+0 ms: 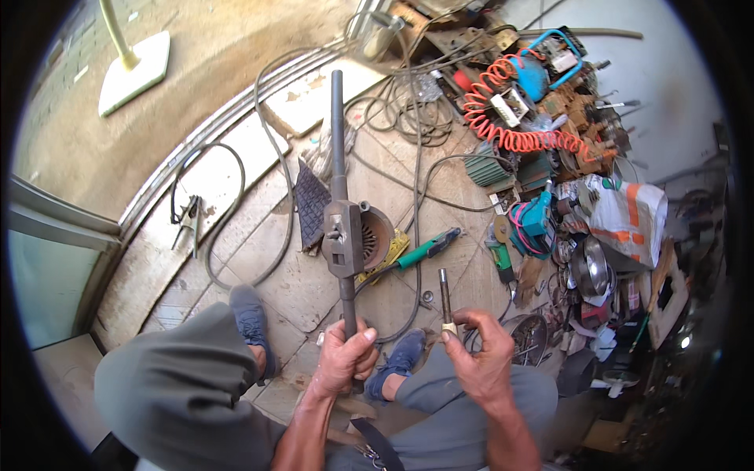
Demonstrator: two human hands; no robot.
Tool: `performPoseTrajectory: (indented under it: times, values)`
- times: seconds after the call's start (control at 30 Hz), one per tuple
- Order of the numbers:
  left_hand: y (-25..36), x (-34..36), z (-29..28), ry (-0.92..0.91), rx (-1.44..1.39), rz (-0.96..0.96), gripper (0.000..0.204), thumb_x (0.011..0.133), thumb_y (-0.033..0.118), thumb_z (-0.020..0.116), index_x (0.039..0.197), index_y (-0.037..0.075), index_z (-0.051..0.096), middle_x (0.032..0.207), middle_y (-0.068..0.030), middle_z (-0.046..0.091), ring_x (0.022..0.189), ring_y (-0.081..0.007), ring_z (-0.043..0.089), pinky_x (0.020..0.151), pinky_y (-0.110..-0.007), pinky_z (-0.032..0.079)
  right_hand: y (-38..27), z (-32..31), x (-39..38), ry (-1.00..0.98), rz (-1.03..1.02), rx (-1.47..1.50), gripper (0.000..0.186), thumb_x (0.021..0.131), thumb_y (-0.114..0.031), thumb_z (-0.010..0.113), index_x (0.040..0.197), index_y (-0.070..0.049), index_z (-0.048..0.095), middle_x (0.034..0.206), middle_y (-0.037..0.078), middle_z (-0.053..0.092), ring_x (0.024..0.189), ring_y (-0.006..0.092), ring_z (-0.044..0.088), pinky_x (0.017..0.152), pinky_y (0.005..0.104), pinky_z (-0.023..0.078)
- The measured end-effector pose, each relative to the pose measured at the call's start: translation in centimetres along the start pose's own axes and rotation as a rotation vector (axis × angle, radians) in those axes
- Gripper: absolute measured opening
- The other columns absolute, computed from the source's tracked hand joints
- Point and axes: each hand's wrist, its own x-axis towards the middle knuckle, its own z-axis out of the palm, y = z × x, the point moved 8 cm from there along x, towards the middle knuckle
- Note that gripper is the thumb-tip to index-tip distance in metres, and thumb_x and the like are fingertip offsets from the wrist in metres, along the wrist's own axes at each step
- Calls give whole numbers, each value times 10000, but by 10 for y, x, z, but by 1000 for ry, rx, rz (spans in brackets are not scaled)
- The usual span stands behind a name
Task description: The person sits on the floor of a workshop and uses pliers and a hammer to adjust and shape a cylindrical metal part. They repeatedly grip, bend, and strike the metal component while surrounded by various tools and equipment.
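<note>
My left hand (347, 358) is closed around the lower handle of a big grey tap wrench (343, 245). It has a thick block in the middle, and its long upper handle points away from me. In my right hand (481, 355) a short dark metal rod (445, 297) is pinched between thumb and fingers. The rod stands nearly upright and has a pale brass-coloured collar at its lower end. The two pieces are apart. Behind the wrench block lies a round, finned metal part (378, 237), partly hidden by it.
A green-handled power tool (430, 249) lies on the tiled floor (271, 310), with black cables looping around. To the right are a teal power tool (532, 225), an orange coiled hose (542, 141) and heaped parts. A welding clamp (188, 224) rests at the left.
</note>
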Motion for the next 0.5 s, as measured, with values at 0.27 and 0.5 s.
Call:
performPoseTrajectory:
  times: [0.27,0.5]
  values:
    - [-39,-58,62,-131,420,6,281,1016,163,626,806,84,458,552,23,434,399,-67,364,367,-262,253,-14,-21,-50,-7,-27,321,183,934,-70,643,1074,44,673,941,185,705,851,285,699,767,357,545]
    - [-48,-83,78,-70,848,215,259,1004,181,635,801,53,538,602,26,524,487,-45,439,428,-240,335,-12,-17,-75,-168,2,397,268,1010,-159,556,1131,49,673,962,167,730,873,218,703,784,343,546]
